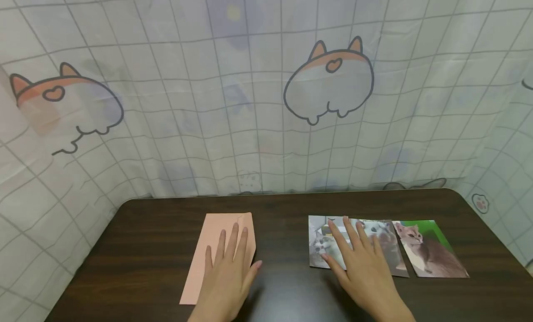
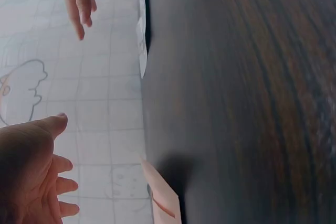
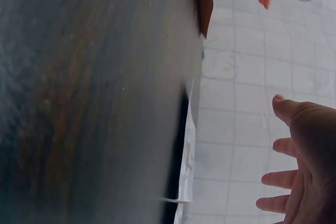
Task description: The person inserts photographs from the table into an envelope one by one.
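My left hand [image 1: 227,278] is spread with straight fingers above a pink paper envelope [image 1: 195,280] on the table's left half. In the left wrist view a gap shows between that hand [image 2: 31,174] and the envelope [image 2: 164,198], and nothing is held. On the right side, my right hand [image 1: 364,271] hovers, fingers spread, over two cat picture cards; a grey-and-white kitten card [image 1: 318,245] and a white cat card [image 1: 389,248] are partly hidden by it. The right wrist view shows this hand [image 3: 310,156] raised off the cards [image 3: 187,166]. Beside them lies a brown cat card with green background [image 1: 433,255].
The dark wood table [image 1: 137,252] has rounded far corners. Behind it hangs a white gridded curtain [image 1: 200,109] printed with corgi rears, and it also closes in the left and right sides.
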Tool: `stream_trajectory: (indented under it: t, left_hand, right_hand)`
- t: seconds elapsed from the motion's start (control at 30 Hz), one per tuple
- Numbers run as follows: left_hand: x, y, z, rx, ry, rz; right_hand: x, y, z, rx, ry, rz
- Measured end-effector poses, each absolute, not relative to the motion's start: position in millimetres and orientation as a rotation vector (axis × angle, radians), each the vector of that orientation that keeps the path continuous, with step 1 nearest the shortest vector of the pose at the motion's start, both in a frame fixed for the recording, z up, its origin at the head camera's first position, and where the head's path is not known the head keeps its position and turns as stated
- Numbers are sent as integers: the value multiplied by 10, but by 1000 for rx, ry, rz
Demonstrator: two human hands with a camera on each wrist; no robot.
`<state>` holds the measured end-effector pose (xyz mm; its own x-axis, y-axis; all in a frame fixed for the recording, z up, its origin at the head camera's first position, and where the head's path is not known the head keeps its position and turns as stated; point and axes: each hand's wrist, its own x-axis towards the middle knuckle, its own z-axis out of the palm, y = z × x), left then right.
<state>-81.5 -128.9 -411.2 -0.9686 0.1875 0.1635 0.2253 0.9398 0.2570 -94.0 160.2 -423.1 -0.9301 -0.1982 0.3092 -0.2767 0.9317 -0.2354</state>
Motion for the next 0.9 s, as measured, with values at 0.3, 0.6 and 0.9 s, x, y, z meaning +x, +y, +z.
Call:
stream_trajectory:
  t: [0.3, 0.6, 0.9]
  left_hand:
    - [-813, -1350, -4071, -234, -3021, -435]
    - [-790, -1414, -4099, -210, -3015, -423]
    - [-797, -1499, -4120, -191, -3043, -458]
  right_hand:
    - [-1013, 1632, -4225, 355, -2828, 399]
    - [-1081, 1676, -4203, 358, -2840, 465]
    - [-1137, 1729, -4225, 375, -2833, 529]
